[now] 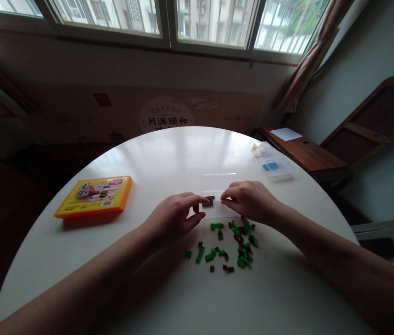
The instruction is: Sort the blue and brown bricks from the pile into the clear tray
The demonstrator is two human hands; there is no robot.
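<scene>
I log: brown rows (209, 203) on plate (218, 213); six o'clock, loose bricks (241, 262) remaining; left hand (172, 215), fingers parted; right hand (249, 199), cannot tell.

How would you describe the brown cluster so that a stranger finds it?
On the white table, find the clear sheet near the right hand. The brown cluster lies there by the left hand, apart from the loose green and brown pieces.

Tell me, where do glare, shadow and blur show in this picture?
Head view: light from the windows leaves pale glare on the far side of the white table; head view: soft shadows lie below the left hand and orange box; head view: the green and brown pieces look slightly soft.
</scene>
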